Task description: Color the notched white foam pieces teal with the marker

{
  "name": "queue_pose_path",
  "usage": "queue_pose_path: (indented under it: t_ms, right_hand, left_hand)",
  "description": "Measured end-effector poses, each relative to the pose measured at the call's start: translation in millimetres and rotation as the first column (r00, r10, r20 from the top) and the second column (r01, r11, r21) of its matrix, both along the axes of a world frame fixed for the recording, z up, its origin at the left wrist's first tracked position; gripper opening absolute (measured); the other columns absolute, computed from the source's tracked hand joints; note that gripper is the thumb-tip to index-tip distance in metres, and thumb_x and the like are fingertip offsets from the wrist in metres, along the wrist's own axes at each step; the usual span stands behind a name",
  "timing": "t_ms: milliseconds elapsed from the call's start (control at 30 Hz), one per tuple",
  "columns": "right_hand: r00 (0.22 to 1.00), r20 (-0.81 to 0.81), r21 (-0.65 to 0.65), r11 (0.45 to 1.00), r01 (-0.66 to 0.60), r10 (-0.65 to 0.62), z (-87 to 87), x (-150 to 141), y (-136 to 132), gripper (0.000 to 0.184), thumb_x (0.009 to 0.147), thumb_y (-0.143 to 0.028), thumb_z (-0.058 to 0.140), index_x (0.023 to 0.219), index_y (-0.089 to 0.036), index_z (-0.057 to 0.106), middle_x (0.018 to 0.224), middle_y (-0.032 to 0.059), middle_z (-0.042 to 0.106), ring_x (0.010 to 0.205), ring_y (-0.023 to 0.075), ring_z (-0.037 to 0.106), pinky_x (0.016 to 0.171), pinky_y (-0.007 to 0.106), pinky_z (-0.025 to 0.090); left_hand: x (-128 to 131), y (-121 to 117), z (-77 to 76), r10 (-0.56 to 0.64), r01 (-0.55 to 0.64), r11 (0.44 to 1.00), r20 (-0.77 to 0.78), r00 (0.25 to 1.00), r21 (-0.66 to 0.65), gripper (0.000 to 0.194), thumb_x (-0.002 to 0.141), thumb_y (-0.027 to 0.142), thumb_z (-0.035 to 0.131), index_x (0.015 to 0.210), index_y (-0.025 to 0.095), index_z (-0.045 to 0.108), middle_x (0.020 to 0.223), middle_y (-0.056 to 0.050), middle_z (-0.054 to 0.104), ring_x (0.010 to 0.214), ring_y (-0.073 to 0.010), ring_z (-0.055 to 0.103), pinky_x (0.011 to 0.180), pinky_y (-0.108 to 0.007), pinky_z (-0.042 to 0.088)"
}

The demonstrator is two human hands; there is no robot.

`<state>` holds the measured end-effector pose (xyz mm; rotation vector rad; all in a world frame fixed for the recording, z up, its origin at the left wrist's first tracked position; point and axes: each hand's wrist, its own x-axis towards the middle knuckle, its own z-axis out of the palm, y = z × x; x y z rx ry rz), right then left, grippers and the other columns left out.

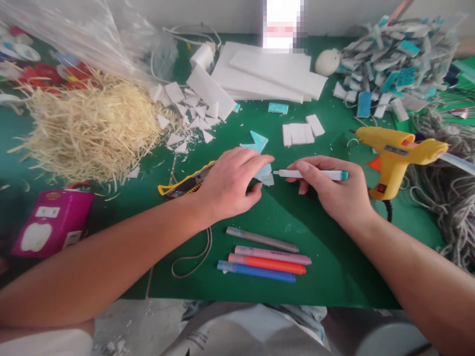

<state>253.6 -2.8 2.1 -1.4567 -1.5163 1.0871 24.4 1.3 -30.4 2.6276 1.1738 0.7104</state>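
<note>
My left hand (pixel 230 183) presses down on a small light-blue foam triangle (pixel 264 175) on the green table mat (pixel 282 217), fingers curled over it. My right hand (pixel 334 190) grips a white marker with a teal end (pixel 315 174), its tip pointing left at the triangle's edge. Another light-blue foam triangle (pixel 256 142) lies just beyond my left hand. A yellow utility knife (pixel 185 184) sits under my left wrist.
Several coloured markers (pixel 265 257) lie near the front edge. A yellow glue gun (pixel 399 153) stands at the right. White foam sheets (pixel 263 74), small foam blocks (pixel 300 132), white triangles (pixel 193 116), a straw pile (pixel 92 131), a foam scrap heap (pixel 393 64) and a pink box (pixel 52 222) surround the area.
</note>
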Motion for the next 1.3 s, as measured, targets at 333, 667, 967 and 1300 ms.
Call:
queue_pose_path:
  t_ms: [333,667,967,1300]
  right_hand:
    - [1.000,-0.008,-0.011,1.000,-0.001,0.001,1.5,-1.5,0.1,0.020,0.088,-0.033,0.077,0.070,-0.023,0.079,0.061,0.0003,0.072,0.049,0.0114,0.057,0.050,0.025,0.047]
    - [1.000,-0.006,-0.032,0.999,-0.028,0.028,0.3,0.2,0.5,0.026,0.088,-0.041,0.078,0.069,-0.022,0.078,0.058,0.0010,0.070,0.048,0.0119,0.056,0.048,0.026,0.045]
    - [0.999,0.005,-0.029,0.999,-0.034,0.034,0.0,0.7,0.7,0.026,0.088,-0.043,0.080,0.071,-0.023,0.079,0.060,0.0013,0.070,0.048,0.0124,0.056,0.048,0.027,0.046]
    - [1.000,0.004,-0.040,0.999,-0.027,0.027,2.4,-2.5,1.7,0.023,0.087,-0.035,0.077,0.069,-0.022,0.078,0.059,0.0008,0.070,0.047,0.0114,0.055,0.047,0.025,0.045]
  left_hand:
    - [1.5,-0.1,-1.4,-0.009,0.008,1.000,0.019,1.000,0.029,0.038,0.093,0.014,0.054,0.131,0.012,0.062,0.121,-0.013,0.074,0.112,-0.0275,0.069,0.097,-0.043,0.056]
    - [0.5,0.5,-1.8,-0.014,0.013,0.999,0.018,1.000,0.044,0.038,0.093,0.014,0.055,0.130,0.012,0.062,0.121,-0.013,0.074,0.111,-0.0269,0.069,0.097,-0.042,0.056]
    - [-0.1,0.5,-1.3,-0.015,0.014,0.998,0.018,1.000,0.056,0.039,0.092,0.013,0.056,0.130,0.011,0.063,0.119,-0.013,0.074,0.110,-0.0271,0.069,0.095,-0.041,0.057]
    - [0.3,0.2,-0.8,-0.013,0.012,0.999,0.015,1.000,0.036,0.039,0.093,0.013,0.055,0.131,0.011,0.063,0.120,-0.013,0.073,0.111,-0.0274,0.069,0.097,-0.043,0.056]
